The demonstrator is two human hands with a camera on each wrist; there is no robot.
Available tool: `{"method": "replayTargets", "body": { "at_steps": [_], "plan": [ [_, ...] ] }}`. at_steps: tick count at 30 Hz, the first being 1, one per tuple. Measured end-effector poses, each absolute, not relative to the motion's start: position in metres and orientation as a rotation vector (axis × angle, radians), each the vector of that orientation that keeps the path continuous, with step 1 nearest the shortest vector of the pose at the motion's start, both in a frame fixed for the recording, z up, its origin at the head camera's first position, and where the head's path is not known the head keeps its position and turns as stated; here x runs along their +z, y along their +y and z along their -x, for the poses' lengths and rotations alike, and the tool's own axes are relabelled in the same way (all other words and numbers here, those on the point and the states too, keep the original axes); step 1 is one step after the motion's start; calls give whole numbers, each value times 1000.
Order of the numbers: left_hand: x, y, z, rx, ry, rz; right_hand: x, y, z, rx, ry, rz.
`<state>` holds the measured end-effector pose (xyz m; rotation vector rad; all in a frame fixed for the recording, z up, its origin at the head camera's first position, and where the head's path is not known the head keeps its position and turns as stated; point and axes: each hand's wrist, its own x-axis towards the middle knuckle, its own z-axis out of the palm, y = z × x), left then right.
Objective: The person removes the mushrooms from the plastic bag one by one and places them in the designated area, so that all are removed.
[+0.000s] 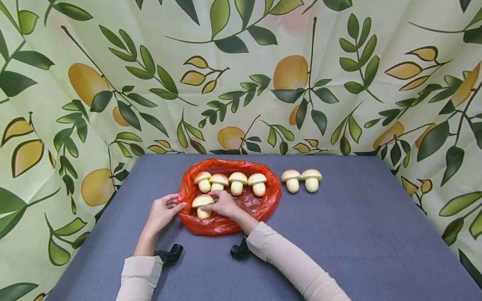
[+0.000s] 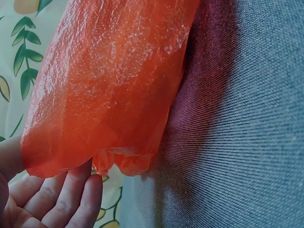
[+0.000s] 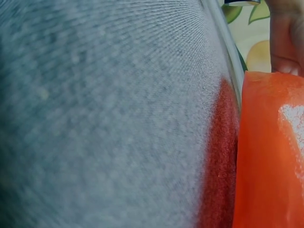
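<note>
An open red plastic bag (image 1: 269,167) lies on the table, its rim spread wide. Its left edge is pinched between the thumb and fingers of my left hand (image 1: 164,212); the left wrist view shows the fingers (image 2: 66,199) under the red film. My right hand (image 1: 224,203) reaches into the bag and grips a toy mushroom (image 1: 202,201) with a pale yellow cap and cream stem, at the front left inside. Behind it, several similar mushrooms (image 1: 238,184) stand in a row in the bag. In the right wrist view, the right hand itself is hidden.
Two more mushrooms (image 1: 291,180) stand side by side on the grey-blue table (image 1: 339,238), just right of the bag. A leaf-and-fruit patterned cloth (image 1: 248,113) hangs behind the table and along its sides. Black wrist devices (image 1: 171,253) sit below both hands.
</note>
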<state>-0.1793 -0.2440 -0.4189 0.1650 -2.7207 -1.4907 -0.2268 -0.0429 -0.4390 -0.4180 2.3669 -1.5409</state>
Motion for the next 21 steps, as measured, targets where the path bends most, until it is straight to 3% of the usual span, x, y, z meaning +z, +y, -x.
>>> {"method": "replayTargets", "body": {
  "at_steps": [21],
  "plan": [
    [-422, -245, 181, -1499, -2731, -158, -434, -35, 226, -1591, 2349, 394]
  ]
}}
